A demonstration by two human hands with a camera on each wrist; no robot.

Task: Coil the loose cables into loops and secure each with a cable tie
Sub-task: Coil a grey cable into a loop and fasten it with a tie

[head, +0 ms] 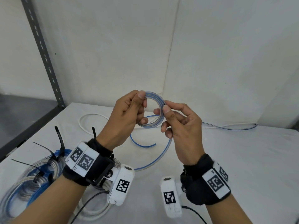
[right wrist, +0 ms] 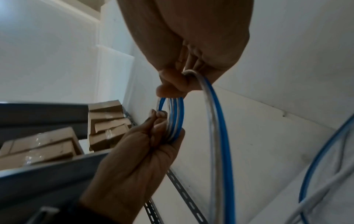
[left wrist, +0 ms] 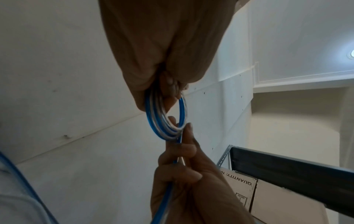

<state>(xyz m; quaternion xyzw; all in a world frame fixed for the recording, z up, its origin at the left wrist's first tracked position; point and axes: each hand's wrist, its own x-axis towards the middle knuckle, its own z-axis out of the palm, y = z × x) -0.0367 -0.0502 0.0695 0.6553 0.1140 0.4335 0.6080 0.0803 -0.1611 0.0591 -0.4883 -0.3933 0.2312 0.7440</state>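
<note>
A small coil of blue-and-clear cable is held up over the white table. My left hand grips its left side, thumb on top and fingers curled through the loop. My right hand pinches the right side between thumb and forefinger. The cable's tail runs from the right hand down to the table. The left wrist view has the coil between my left hand and the right hand. In the right wrist view the coil sits below my right hand, beside the tail.
Coiled cable bundles bound with black cable ties lie at the table's near left. A loose white cable loops behind the hands, and cables trail to the far right. A grey shelf post stands left, with cardboard boxes.
</note>
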